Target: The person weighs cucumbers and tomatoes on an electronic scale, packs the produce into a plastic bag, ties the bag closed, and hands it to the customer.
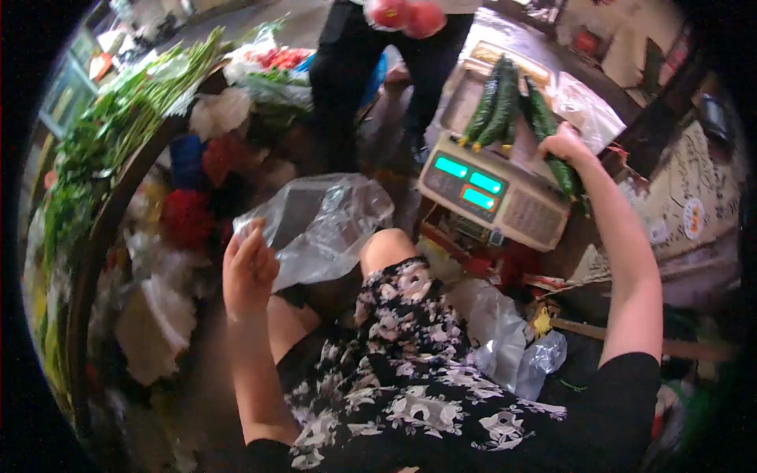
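My left hand (251, 266) is closed on the edge of a clear plastic bag (323, 225), which spreads out to the right above my knee. On the far right of the weighing scale (536, 213), my right hand (566, 147) grips a dark green cucumber (538, 109). Its lower end shows below my fingers, beyond the scale's front corner. More cucumbers (493, 106) lie side by side on the scale's tray, left of that hand. Three lit green readouts (479, 183) glow on the scale's front, their digits too blurred to read.
Another person (347, 75) in dark trousers stands across from me, with a bag of round red produce (406, 16) at waist height. Leafy greens (118, 134) line the left side. Crumpled plastic bags (501, 335) lie right of my lap. Cardboard with handwriting (690, 185) is at right.
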The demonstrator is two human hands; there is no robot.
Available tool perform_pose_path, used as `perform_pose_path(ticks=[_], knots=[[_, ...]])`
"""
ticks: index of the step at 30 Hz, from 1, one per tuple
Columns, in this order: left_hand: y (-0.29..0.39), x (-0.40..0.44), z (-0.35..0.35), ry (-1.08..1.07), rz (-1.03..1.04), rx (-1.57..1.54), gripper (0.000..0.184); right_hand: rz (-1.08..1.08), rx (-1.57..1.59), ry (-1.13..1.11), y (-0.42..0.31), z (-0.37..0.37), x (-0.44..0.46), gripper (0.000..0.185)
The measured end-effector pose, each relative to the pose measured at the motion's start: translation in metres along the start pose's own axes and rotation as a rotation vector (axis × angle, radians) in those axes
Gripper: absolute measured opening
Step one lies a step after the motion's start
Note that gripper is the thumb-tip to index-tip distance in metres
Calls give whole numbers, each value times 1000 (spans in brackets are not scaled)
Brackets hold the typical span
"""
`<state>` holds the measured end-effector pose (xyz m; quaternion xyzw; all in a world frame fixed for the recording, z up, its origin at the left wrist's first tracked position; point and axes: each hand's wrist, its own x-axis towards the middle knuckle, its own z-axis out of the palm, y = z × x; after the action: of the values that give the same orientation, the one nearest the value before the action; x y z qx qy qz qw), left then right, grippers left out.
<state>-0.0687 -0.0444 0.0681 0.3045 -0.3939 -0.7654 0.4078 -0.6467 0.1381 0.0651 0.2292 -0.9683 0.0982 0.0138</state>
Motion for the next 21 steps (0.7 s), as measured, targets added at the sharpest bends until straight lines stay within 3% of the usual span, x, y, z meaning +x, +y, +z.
perform_pose_path(ticks=[2,8,9,10,13,15,16,21], knots=[[5,-3,9,46,-17,16,21,16,292,-304,20,2,23,67],[24,-4,15,3,38,54,22,61,702,-355,17,-33,-16,34],[28,-4,16,-23,40,38,23,63,776,-491,22,-37,-13,24],[32,-6,17,-14,48,37,23,94,872,-489,7,-54,-39,18],[40,-11,22,-105,34,17,24,112,1040,-530,19,-62,-46,22],[44,-13,29,-122,16,-14,25,88,1345,-397,-2,-80,-77,24],[48,-16,30,-127,10,-7,25,96,1350,-394,-13,-85,-89,24],[50,-25,36,-73,71,47,29,-253,1332,-103,-43,-94,-105,33]])
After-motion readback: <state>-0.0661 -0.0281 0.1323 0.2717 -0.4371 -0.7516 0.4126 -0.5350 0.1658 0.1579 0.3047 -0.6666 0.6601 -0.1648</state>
